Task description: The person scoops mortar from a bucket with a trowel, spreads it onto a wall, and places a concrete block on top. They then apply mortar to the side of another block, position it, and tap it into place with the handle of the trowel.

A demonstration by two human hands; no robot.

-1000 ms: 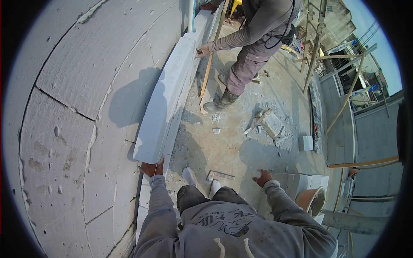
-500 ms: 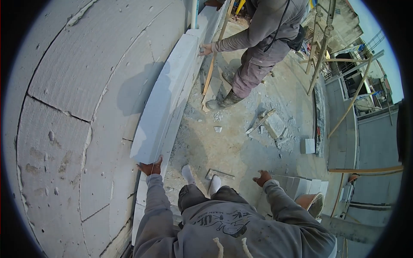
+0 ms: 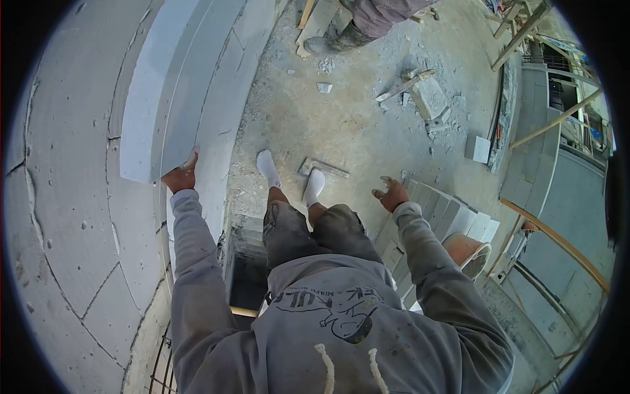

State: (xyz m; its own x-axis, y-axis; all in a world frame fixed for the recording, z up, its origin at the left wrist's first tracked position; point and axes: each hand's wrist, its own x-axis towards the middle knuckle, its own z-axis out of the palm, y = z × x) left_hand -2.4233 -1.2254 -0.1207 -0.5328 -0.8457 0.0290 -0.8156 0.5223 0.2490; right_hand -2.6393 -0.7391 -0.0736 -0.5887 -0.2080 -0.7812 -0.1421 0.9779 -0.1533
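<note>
My left hand (image 3: pixel 182 173) is at the near end of a long pale aerated concrete block (image 3: pixel 154 85). Its thumb lies along the block's side, and the fingers are partly hidden around the end. The block rests on a low course of similar blocks (image 3: pixel 220 98), beside a tall block wall (image 3: pixel 72 171). A thin string runs along the block and passes close to my left hand. My right hand (image 3: pixel 392 194) hangs in the air with fingers apart, holding nothing, near a stack of pale blocks (image 3: pixel 426 203).
A co-worker's boot and trouser leg (image 3: pixel 351 36) show at the top. Rubble with a broken block (image 3: pixel 426 95) lies on the dusty floor. An orange bucket (image 3: pixel 469 253) stands at my right. A dark opening (image 3: pixel 249 282) lies beside my legs, and a trowel-like board (image 3: pixel 325 167) lies by my feet.
My view has tipped down and shifted, so the co-worker is mostly out of frame. My left hand stays at the block's end; my right hand remains raised and open.
</note>
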